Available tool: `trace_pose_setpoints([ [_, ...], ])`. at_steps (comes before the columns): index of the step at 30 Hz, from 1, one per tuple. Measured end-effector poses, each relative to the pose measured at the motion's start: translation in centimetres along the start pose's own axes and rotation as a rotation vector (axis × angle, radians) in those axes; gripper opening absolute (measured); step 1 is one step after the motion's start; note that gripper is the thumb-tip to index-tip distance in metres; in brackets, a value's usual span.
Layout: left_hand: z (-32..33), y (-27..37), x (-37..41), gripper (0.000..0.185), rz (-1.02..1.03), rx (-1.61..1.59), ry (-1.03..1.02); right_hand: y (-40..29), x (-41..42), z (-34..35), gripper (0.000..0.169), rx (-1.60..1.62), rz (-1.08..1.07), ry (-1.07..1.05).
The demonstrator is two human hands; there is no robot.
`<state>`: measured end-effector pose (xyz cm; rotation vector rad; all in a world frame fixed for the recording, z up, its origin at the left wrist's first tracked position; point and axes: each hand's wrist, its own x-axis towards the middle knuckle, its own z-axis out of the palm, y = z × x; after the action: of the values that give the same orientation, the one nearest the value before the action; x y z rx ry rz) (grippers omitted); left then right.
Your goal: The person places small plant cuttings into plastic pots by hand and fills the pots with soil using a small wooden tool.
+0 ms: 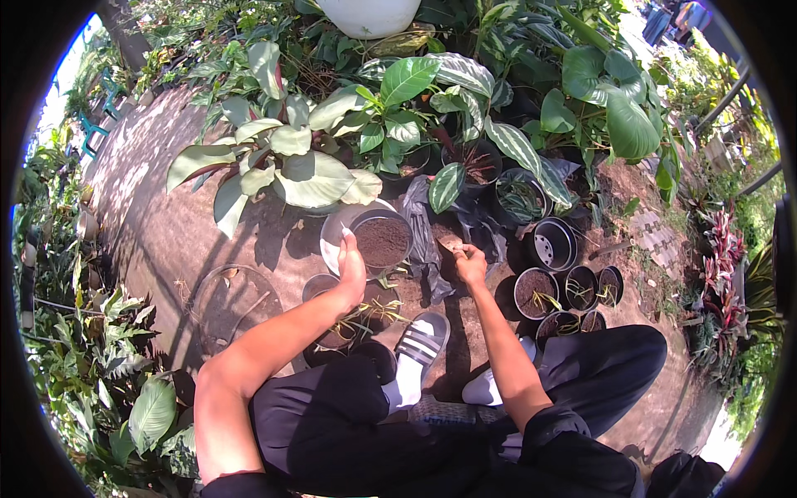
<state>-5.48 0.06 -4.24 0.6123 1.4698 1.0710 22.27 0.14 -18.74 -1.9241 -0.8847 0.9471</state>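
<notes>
My left hand [352,264] rests against the near left side of a dark plastic pot filled with brown soil [383,241], which stands tilted over a white round container [331,239]. My right hand [470,263] grips a small flat scoop-like tool [451,242] with soil on it. The tool is over an open black plastic bag [423,233] of soil, to the right of the filled pot. Small pots with thin seedlings stand to the right, among them a soil-filled pot [536,292]. More seedlings [380,309] lie over pots below my left hand.
An empty black pot with drainage holes [554,243] lies tilted at the right. Large-leaved potted plants [311,177] line the far side, with a white planter [373,15] behind. My sandalled foot [423,348] is close to the pots. A round cover [240,305] lies on the ground at left.
</notes>
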Motion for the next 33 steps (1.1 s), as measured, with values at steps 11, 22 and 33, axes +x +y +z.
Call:
trace_pose_setpoints([
  [11,1.2,-0.7,0.7,0.075,0.005,0.054,-0.014,-0.3,4.5,0.5,0.023,0.053,0.001,0.007],
  [22,-0.1,-0.3,-0.1,0.081,-0.03,0.041,-0.078,-3.7,-2.8,-1.8,0.017,0.422,-0.13,-0.196],
  [33,2.6,0.7,-2.9,0.084,-0.027,0.016,-0.136,-12.7,-10.3,-9.6,0.018,0.555,-0.208,-0.214],
])
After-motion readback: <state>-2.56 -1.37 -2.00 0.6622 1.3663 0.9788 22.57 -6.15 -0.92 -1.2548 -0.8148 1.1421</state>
